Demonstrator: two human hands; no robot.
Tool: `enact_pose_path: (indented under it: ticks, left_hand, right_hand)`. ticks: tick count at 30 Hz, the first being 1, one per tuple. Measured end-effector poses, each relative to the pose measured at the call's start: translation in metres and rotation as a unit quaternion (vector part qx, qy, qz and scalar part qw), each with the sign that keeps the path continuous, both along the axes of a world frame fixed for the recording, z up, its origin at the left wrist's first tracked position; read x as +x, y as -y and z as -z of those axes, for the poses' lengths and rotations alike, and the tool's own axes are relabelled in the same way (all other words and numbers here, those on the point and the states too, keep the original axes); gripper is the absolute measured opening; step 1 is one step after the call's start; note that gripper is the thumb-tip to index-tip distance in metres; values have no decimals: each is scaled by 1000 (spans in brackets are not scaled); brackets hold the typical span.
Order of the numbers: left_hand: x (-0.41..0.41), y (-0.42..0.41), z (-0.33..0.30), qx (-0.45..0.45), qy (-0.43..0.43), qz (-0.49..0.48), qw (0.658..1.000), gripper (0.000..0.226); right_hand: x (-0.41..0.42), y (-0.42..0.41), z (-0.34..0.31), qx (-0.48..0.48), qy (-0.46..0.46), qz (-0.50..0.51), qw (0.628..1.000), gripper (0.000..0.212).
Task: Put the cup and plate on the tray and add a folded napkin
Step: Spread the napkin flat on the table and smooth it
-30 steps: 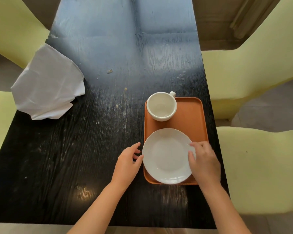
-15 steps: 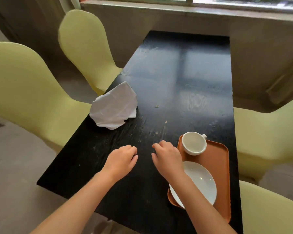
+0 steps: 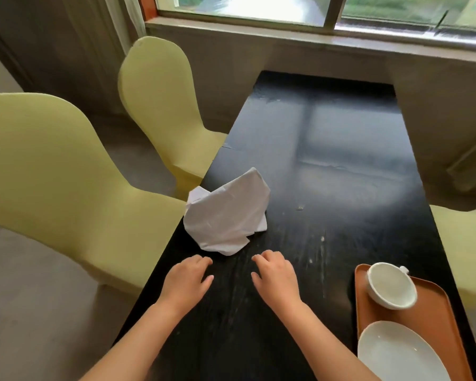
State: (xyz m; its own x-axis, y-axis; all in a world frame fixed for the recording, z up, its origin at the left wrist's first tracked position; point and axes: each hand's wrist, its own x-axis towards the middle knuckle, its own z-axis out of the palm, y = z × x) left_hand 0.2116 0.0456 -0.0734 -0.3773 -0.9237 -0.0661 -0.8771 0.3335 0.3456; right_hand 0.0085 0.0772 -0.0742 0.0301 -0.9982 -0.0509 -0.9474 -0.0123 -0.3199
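Both hands are held low over the black counter [image 3: 327,149], palms down and empty, the fingers loosely curled and grasping nothing. The left hand [image 3: 186,281] and the right hand [image 3: 276,279] are placed just short of the crumpled white napkin [image 3: 226,213], which is left unfolded near the counter's left edge. The cup [image 3: 390,285] and the plate [image 3: 401,353] are seen on the orange tray [image 3: 434,314] at the right.
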Motion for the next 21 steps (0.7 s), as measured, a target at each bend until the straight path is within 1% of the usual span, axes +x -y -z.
enact_pose_path:
  ticks: [5, 10, 13, 15, 18, 21]
  left_hand:
    - [24, 51, 37, 32, -10, 20, 999, 41]
    - [15, 90, 77, 46, -11, 57, 997, 47]
    - [6, 106, 100, 44, -10, 70, 997, 46]
    - [4, 113, 113, 41, -3, 67, 997, 39]
    - [2, 118, 124, 16, -20, 46, 999, 20]
    - [-1, 120, 124, 8, -65, 13, 998, 8]
  right_hand:
    - [31, 50, 38, 39, -6, 20, 999, 32]
    - [45, 87, 76, 42, -17, 10, 999, 33]
    - [48, 103, 97, 46, -18, -4, 999, 28]
    - [49, 109, 106, 49, -16, -3, 999, 20]
    - [52, 113, 115, 25, -8, 17, 999, 8]
    - [51, 116, 115, 12, 3, 14, 1000, 10]
